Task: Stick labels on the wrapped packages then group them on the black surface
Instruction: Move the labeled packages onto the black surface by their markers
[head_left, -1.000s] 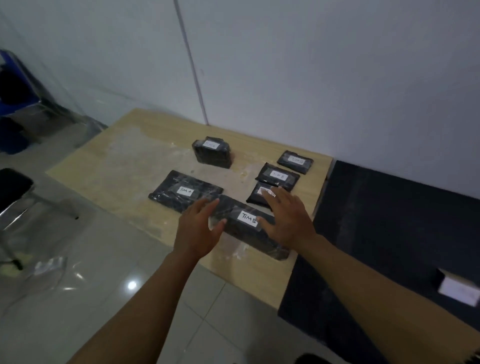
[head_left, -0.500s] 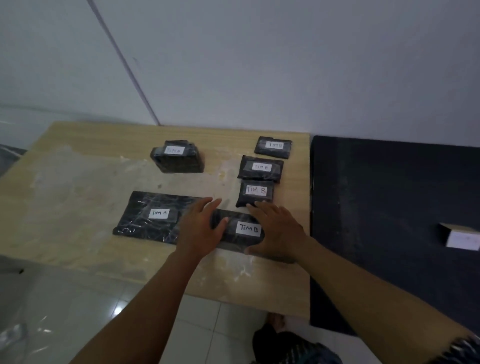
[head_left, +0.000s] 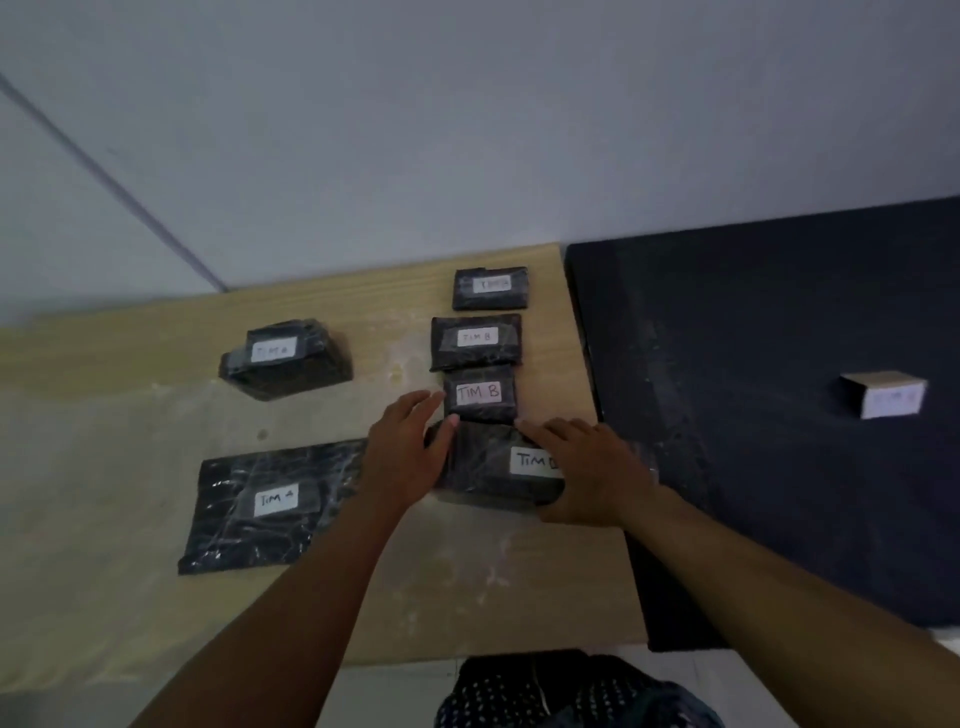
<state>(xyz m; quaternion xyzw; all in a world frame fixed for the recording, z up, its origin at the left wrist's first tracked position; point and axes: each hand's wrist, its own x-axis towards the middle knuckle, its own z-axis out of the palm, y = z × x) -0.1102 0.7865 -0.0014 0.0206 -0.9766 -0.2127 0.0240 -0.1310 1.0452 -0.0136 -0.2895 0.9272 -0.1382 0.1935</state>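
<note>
Both hands bracket the front package (head_left: 488, 467) on the wood surface (head_left: 130, 415), long axis running left-right. Left hand (head_left: 410, 452) lies flat at its left end, right hand (head_left: 592, 467) curls round the right end, half covering its "TIM" label (head_left: 535, 461). Package behind (head_left: 480, 395) reads "TIM B".

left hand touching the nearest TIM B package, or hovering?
Touching. Head view: the left hand presses flat against the left end of the nearest TIM B package, fingers overlapping its edge, no gap visible.
</note>
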